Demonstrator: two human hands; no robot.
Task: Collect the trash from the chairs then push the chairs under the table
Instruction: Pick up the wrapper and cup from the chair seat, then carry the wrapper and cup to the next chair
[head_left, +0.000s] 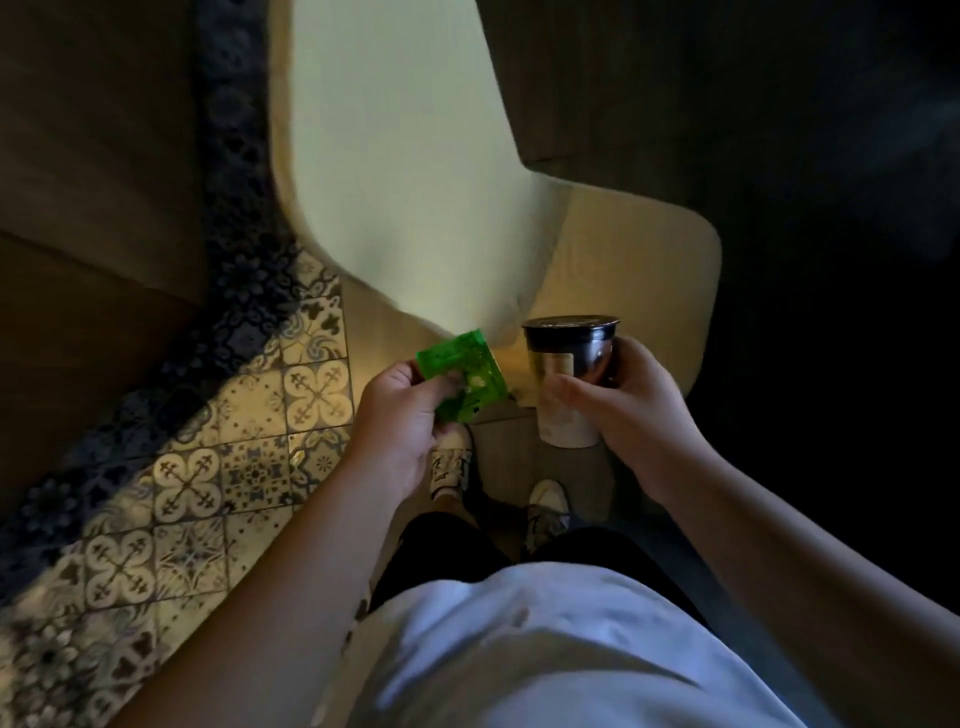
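Observation:
My left hand grips a crumpled green wrapper by its near corner. My right hand is wrapped around a paper cup with a dark lid, held upright. Both hover just in front of a pale chair: its backrest runs up the middle of the view and its seat sits to the right, bare where I can see it. A dark table top covers the upper right, right above the chair.
Patterned tile floor spreads to the left, lit in a band. A brown wooden surface fills the upper left. My shoes stand close to the chair. The right side is in deep shadow.

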